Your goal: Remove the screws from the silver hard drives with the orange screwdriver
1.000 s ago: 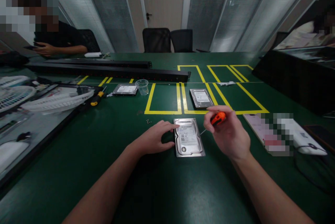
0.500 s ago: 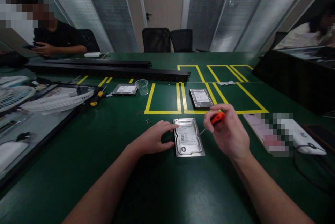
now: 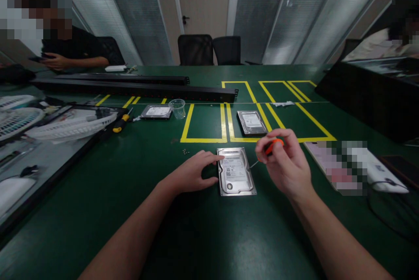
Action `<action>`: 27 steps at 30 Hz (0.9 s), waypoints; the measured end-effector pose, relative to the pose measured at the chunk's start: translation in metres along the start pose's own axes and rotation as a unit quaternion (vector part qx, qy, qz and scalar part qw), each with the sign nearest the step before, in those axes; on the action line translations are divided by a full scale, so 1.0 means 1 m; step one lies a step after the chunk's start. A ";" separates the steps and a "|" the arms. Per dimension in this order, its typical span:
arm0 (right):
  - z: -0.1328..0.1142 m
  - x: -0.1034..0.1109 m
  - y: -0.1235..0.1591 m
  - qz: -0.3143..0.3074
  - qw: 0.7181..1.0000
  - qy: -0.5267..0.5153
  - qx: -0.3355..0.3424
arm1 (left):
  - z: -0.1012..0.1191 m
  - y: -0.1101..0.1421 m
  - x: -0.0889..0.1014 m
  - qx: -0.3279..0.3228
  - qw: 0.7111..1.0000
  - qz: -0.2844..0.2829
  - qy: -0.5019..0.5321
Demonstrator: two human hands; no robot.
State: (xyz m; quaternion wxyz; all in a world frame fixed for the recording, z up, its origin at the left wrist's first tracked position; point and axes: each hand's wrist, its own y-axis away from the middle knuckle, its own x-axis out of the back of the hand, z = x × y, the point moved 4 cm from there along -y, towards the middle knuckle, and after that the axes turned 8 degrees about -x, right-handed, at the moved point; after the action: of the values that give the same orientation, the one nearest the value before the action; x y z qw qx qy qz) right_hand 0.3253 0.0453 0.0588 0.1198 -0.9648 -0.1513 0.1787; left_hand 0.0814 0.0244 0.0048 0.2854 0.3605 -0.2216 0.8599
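Note:
A silver hard drive (image 3: 236, 175) with a white label lies flat on the green table in front of me. My left hand (image 3: 198, 171) rests at its left side, index finger stretched onto the label and thumb at the left edge; fingers and thumb are apart. My right hand (image 3: 284, 162) is closed round the orange-and-black handle of a screwdriver (image 3: 274, 145). The thin shaft slants down to the drive's right edge; its tip is too small to make out. Several tiny screws (image 3: 185, 151) lie beyond my left hand.
A second hard drive (image 3: 251, 122) and a third drive (image 3: 157, 111) lie farther back, near a clear plastic cup (image 3: 178, 109). Black power strips (image 3: 147, 91) cross the table. A yellow-black screwdriver (image 3: 121, 123) lies left, a phone (image 3: 321, 158) right. Two people sit at the far sides.
My right hand has turned slightly, and its fingers sit differently round the screwdriver handle. My left hand and the drive have stayed in place.

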 end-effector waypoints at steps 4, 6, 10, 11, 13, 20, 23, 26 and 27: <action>-0.002 0.001 0.000 -0.004 1.000 -0.006 -0.014 | 0.000 0.000 0.000 -0.003 1.000 0.002 0.004; -0.002 0.002 0.000 -0.007 1.000 -0.004 -0.022 | 0.001 -0.001 0.000 -0.003 1.000 0.001 0.006; -0.003 0.000 -0.001 -0.016 1.000 -0.006 -0.014 | 0.000 -0.001 0.000 0.001 1.000 0.000 0.004; -0.003 0.000 -0.001 -0.017 1.000 -0.007 -0.008 | 0.000 0.000 0.000 0.001 1.000 0.001 0.004; -0.002 -0.002 0.000 -0.020 1.000 -0.004 0.001 | -0.001 0.000 -0.001 0.001 1.000 0.001 0.003; -0.002 -0.002 0.003 -0.017 1.000 -0.007 -0.004 | -0.001 0.000 -0.001 0.003 1.000 -0.001 0.004; -0.003 0.000 0.002 -0.014 1.000 -0.010 -0.020 | 0.001 0.000 0.000 0.004 1.000 -0.001 0.007; -0.002 0.000 0.001 -0.010 1.000 -0.004 -0.021 | 0.001 0.000 0.000 0.007 1.000 -0.002 0.007; -0.003 -0.001 0.001 -0.011 1.000 -0.002 -0.015 | 0.001 0.000 0.000 0.007 1.000 -0.003 0.007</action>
State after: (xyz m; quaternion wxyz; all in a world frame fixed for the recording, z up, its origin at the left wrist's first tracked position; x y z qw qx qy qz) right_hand 0.3258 0.0441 0.0611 0.1073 -0.9643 -0.1647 0.1774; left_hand 0.0819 0.0241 0.0058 0.2867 0.3569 -0.2129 0.8632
